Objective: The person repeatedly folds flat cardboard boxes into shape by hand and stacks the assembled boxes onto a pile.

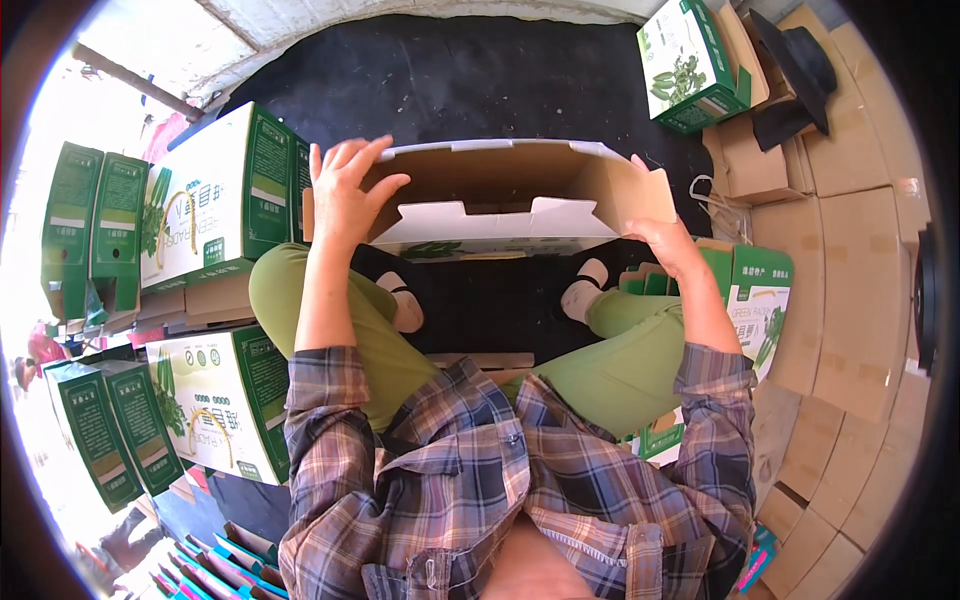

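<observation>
An open-topped cardboard box, brown inside and white along its edges, stands between my knees with its end flaps up. My left hand is at the box's left end, fingers spread and thumb apart, against the left end. At the other end, my right hand grips the right end flap, the thumb low on the near side and a fingertip showing over the far edge. A notched white flap runs along the box's near side. The inside looks bare as far as it shows.
Green-and-white printed cartons are stacked at my left. Another printed carton sits at the far right, near a black hat. Brown cardboard boxes line the right side. Black sheeting covers the floor.
</observation>
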`<state>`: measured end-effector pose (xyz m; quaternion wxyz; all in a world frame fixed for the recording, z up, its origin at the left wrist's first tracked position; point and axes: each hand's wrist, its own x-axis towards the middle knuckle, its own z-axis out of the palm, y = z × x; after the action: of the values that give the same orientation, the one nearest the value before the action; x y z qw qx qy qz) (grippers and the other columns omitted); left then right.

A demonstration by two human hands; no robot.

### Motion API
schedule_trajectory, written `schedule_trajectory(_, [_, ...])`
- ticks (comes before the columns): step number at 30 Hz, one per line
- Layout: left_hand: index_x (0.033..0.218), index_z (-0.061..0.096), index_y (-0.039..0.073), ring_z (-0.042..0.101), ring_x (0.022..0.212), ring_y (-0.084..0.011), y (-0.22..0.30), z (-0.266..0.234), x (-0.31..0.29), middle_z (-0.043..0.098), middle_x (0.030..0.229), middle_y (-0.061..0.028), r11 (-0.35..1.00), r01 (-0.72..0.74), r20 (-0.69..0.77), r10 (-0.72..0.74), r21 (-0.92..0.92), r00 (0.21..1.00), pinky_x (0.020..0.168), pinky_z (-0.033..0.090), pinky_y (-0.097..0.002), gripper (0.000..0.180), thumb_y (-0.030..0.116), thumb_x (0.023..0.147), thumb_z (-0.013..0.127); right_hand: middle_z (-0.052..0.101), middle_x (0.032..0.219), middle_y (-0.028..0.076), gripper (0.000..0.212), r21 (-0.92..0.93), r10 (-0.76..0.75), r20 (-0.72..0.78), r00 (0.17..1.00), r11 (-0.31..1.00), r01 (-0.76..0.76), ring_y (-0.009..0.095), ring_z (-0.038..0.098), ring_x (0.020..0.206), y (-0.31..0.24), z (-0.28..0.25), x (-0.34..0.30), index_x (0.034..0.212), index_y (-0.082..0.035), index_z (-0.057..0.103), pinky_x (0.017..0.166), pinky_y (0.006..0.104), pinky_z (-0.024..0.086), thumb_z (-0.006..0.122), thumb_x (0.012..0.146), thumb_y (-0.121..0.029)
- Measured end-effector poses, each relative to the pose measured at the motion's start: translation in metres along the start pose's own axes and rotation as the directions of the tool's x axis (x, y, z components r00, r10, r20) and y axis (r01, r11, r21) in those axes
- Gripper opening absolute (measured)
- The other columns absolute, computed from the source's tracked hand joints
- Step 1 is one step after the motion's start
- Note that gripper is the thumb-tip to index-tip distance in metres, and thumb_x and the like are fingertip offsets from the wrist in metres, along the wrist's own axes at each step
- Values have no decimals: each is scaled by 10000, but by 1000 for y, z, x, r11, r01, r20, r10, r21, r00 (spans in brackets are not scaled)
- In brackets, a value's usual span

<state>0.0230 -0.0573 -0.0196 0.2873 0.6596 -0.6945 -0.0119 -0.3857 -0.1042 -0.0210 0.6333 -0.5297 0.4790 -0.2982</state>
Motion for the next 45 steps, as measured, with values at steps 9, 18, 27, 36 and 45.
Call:
schedule_trajectory(9, [1101, 686, 114, 592, 1061, -294, -5, -1, -17, 659, 1066, -93, 995, 31, 325, 0, -91, 946, 1128, 215, -528, 554, 465, 680, 761, 446, 1350, 14, 846, -24, 77, -4, 997, 997, -77, 143, 496, 1101, 5, -7, 4, 1517, -175, 200, 894, 295, 461, 515, 749, -11])
schedule_trajectory(18, [1213, 631, 127, 519, 1192, -289, -1, 2, -26, 626, 1172, -121, 1000, 0, 455, 2, -4, 891, 1155, 65, -557, 819, 581, 548, 781, 241, 1543, 148, 601, -343, -73, 110, 991, 933, 107, 290, 357, 1366, 7, -2, 16, 1361, -110, 497, 1076, 331, 332, 510, 782, 49])
schedule_trajectory(27, [1048, 672, 42, 590, 962, -296, 26, -27, -32, 630, 1028, -101, 993, -115, -37, 113, -40, 993, 915, 463, -412, 437, 224, 672, 801, 44, 1559, 229, 625, -664, -62, 87, 994, 740, 104, 359, 232, 1413, 18, 23, 30, 1394, -210, 468, 1105, 390, 300, 694, 812, -162])
schedule_trajectory(36, [1399, 424, 48, 535, 1077, -158, -1, -25, -73, 597, 1118, -65, 642, 215, 98, -212, -736, 972, 982, 389, -325, 789, 556, 830, 626, 35, 1552, 250, 597, -673, -60, 98, 993, 731, 110, 367, 209, 1418, 23, 20, 31, 1403, -215, 455, 1119, 393, 273, 663, 846, -160])
schedule_trajectory(45, [1335, 504, 104, 520, 1060, -301, 11, 34, -63, 582, 1152, -97, 952, 201, 197, -157, -230, 968, 910, 425, -418, 625, 275, 780, 736, 116, 1546, 237, 482, -705, -90, 56, 994, 701, 103, 354, 296, 1387, 39, 13, 42, 1376, -213, 491, 1096, 370, 310, 585, 903, -230])
